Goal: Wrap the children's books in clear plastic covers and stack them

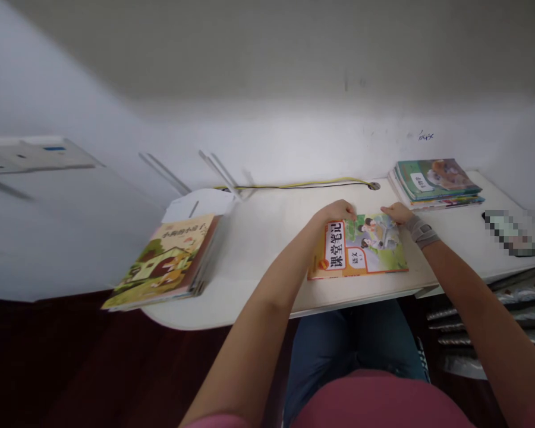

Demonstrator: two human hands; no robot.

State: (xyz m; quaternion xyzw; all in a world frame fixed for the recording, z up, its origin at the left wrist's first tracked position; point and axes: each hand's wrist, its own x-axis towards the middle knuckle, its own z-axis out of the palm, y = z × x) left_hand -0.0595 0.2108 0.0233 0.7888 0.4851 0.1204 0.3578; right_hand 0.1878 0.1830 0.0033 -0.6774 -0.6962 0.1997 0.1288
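1. Workbook [359, 248] lay flat, cover up, on the white desk [267, 238]. It sat close to the front edge, right of the desk's middle, straight in front of the seated person.
2. Left hand [339, 211] sat on its far left corner, right hand [396, 212] on its far right corner. Fingers of both bent down over the far edge. Couldn't tell if either was pinching the cover or only pressing on it, as the fingertips were hidden.
3. My read: one hand per corner kept the book square to the front edge and stopped it sliding on the smooth top. The desk carried all the weight, the hands none.
4. Grey band [421, 232] wrapped the right wrist, just off the book's right corner.
5. Look of the workbook: thin softcover with its long side along the front edge. Orange border, and a white panel at the left end with big black characters. Cartoon figures on green filled the rest. The cover was flat, with no curl or lifted page that I could see.
6. Book stack [437, 181] sat at the far right corner with a green cover on top, near the right hand but not touching.
7. Second stack [164, 261] sat at the left end, well apart, and its near corner seemed to hang over the edge. Loose white sheets [200, 203] lay behind it.
8. Both stacks were parked at the ends, out of arm sweep, I'd guess.
9. Yellow-black cable [294, 185] ran along the back edge to a grommet hole [374, 186], behind both hands.
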